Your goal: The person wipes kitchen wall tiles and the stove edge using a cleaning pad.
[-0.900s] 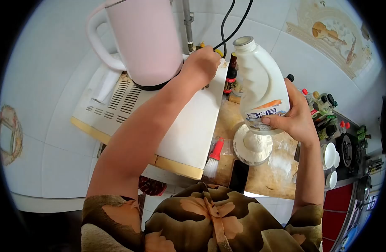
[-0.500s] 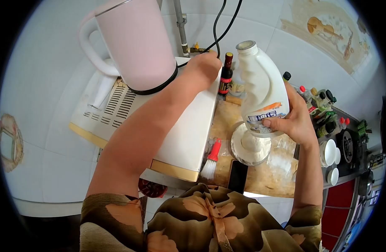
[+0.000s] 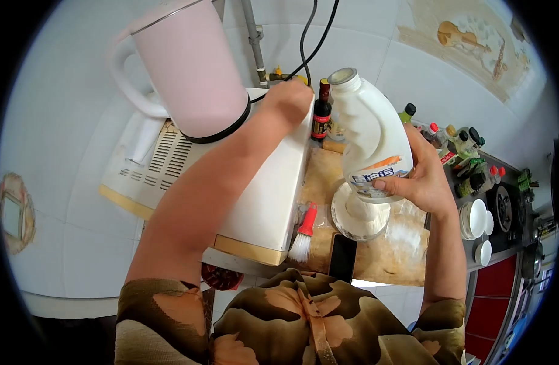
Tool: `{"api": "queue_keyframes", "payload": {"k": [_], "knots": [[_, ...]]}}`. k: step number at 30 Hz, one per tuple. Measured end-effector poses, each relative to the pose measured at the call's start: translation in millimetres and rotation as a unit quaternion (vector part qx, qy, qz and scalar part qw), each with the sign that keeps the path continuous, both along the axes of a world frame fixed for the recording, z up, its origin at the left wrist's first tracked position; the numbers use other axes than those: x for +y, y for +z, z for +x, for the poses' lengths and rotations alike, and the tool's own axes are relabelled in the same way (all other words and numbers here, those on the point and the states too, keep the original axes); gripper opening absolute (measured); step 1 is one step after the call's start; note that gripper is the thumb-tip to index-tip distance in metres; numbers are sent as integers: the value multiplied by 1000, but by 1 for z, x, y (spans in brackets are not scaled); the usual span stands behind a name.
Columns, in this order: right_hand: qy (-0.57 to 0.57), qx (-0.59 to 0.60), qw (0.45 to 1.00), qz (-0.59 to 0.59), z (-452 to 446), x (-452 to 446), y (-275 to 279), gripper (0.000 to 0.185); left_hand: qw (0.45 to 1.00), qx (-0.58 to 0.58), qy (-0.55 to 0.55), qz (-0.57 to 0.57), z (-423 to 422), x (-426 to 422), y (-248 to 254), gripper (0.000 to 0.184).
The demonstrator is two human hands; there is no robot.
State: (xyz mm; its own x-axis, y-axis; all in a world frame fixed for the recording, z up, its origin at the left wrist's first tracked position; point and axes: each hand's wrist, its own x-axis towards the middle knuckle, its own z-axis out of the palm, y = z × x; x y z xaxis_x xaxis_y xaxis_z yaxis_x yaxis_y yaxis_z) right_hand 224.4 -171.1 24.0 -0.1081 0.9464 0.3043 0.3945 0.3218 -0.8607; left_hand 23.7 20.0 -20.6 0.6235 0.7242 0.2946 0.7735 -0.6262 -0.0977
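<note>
My right hand (image 3: 424, 176) is wrapped round the lower part of a white plastic jug (image 3: 376, 131), thumb across its printed label. The jug is held nearly upright, its neck uncapped. Below it in view is a bowl of white powder (image 3: 352, 219), partly hidden by the jug. My left arm reaches across a white oven-like appliance (image 3: 273, 201). At the appliance's far right corner my left hand (image 3: 290, 100) is closed, with its fingers turned away from view. A black cable (image 3: 319, 45) runs down behind that hand; whether the hand grips anything is hidden.
A pink kettle (image 3: 197, 73) stands on the appliance. A dark sauce bottle (image 3: 321, 115) is beside it. On the wooden board (image 3: 383, 267) are a red-handled brush (image 3: 305, 231) and a phone (image 3: 342, 258). Bottles, white bowls (image 3: 475, 219) and a stove (image 3: 504, 207) are at right.
The view has shifted slightly, so most things appear a little further left and lower. Both hands keep nearly the same pose, and the jug stays in my right hand.
</note>
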Motion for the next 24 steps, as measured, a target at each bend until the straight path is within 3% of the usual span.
{"api": "queue_keyframes", "payload": {"k": [3,7,13,15,19,22,24], "knots": [[2,-16,1000,-4,-4,3,4,63,996,-7,-68,49,2,6,-5,17],[-7,-9,1000,9,0,1,-1,63,996,73,-45,-5,-3,-1,6,16],[-5,1,1000,8,1,2,0,60,995,19,-87,42,-1,-4,5,19],[-6,10,1000,6,0,0,1,59,1000,17,9,-17,-1,-7,14,20],[-12,7,1000,0,2,-5,0,61,991,-45,44,-120,-2,-13,20,20],[-8,18,1000,-7,2,-3,2,61,998,-39,26,-39,-5,0,7,20],[-8,33,999,-15,1,-3,1,61,999,26,20,4,0,-1,6,19]]}}
